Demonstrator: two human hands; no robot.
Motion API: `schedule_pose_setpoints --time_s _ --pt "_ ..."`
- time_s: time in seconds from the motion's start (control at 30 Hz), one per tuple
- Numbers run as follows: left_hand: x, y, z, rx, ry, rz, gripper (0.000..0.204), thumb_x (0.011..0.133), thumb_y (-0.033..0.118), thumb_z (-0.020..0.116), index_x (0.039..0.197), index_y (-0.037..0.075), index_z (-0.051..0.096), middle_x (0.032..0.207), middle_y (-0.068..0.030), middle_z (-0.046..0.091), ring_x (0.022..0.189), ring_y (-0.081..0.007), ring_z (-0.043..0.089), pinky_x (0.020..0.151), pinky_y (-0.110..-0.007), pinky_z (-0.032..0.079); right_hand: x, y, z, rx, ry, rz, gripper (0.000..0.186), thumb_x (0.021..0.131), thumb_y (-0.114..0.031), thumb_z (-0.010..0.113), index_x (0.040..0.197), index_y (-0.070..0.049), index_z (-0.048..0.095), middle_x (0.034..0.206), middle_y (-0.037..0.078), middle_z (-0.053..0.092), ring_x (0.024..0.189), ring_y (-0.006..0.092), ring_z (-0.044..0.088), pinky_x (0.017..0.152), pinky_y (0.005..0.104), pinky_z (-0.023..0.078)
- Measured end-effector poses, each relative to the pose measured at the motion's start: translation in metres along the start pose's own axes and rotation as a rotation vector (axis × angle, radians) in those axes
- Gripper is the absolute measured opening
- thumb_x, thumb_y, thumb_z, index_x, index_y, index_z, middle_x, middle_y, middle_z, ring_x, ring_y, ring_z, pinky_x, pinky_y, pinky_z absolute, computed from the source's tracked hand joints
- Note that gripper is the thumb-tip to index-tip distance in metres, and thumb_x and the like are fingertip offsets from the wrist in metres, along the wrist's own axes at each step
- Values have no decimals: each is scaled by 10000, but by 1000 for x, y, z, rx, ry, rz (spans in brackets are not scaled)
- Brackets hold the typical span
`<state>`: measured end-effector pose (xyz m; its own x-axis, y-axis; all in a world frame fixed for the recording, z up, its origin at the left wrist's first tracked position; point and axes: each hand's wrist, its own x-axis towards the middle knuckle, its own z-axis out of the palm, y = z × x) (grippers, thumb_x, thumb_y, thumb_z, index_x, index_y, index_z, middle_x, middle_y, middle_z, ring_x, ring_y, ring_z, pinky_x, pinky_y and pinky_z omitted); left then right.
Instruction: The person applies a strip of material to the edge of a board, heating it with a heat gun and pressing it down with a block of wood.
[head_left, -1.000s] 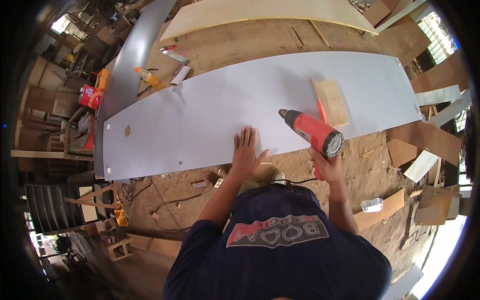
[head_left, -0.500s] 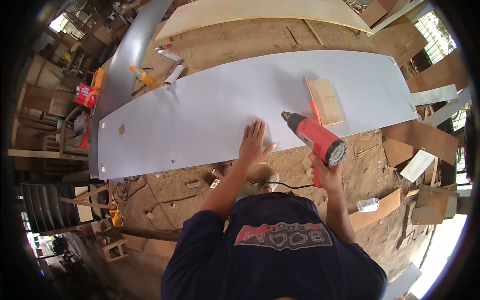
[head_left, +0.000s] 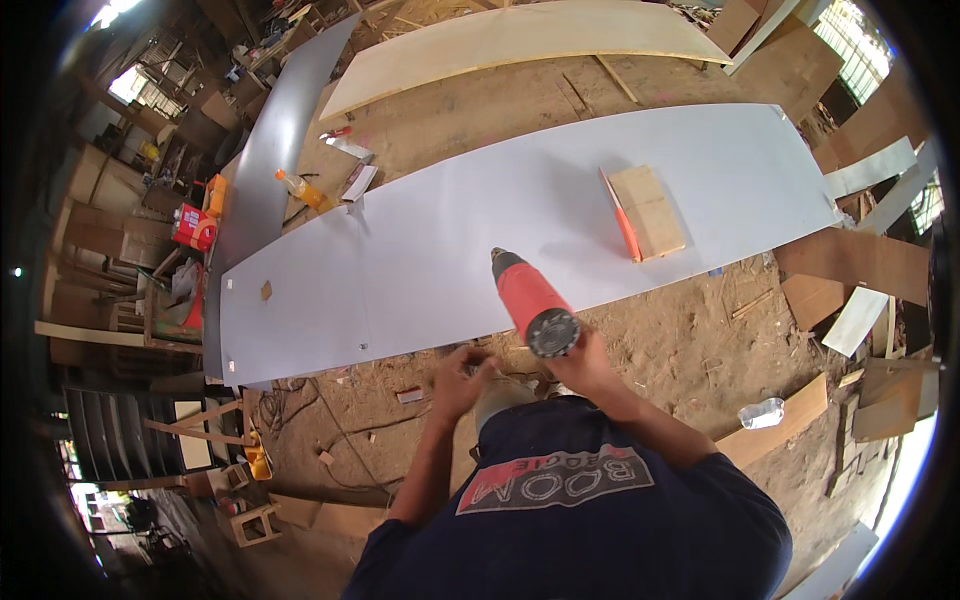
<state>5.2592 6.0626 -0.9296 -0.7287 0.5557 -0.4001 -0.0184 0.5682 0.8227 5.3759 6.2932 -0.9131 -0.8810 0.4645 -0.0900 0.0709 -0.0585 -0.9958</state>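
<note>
My right hand point(head_left: 585, 366) is wrapped round the handle of a red and black heat gun point(head_left: 537, 305). Its metal nozzle points away from me over a long light-grey panel point(head_left: 430, 240). Off the panel's near edge, close to my body, hovers my left hand point(head_left: 462, 383), its fingers loosely bent and apart, with nothing visible in them. On the panel, right of the heat gun, rests a wooden block point(head_left: 648, 212) with an orange-red strip point(head_left: 622, 220) along its left side.
A bottle of orange liquid point(head_left: 305, 190) and a cutter point(head_left: 345, 145) lie beyond the panel. A red can point(head_left: 193, 228) stands at the left by a dark grey sheet point(head_left: 285, 130). Farther off is a pale wooden board point(head_left: 520, 42). Cables point(head_left: 340, 440) and offcuts litter the dirt floor.
My left hand has lifted off the panel and drawn back toward my body. The heat gun, in my right hand, has swung left, away from the wooden block. The view has shifted slightly.
</note>
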Motion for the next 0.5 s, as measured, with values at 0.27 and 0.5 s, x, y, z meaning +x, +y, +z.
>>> schedule_pose_setpoints --time_s 0.27,0.5 --pt "-9 45 68 -319 323 202 570 966 281 841 1409 -2 619 1247 -103 708 1149 -189 675 976 -370 551 -3 4 25 -422 -313 -253 897 805 -155 842 1599 -50 437 1460 200 543 1369 403 555 1115 487 517" --pt "-1 33 36 -847 422 61 374 1115 184 607 1441 2 584 1318 -112 697 1043 -179 700 824 -320 587 16 3 -16 -447 -455 -396 640 887 -284 836 1450 -85 607 1438 202 603 1342 371 593 1119 472 510"
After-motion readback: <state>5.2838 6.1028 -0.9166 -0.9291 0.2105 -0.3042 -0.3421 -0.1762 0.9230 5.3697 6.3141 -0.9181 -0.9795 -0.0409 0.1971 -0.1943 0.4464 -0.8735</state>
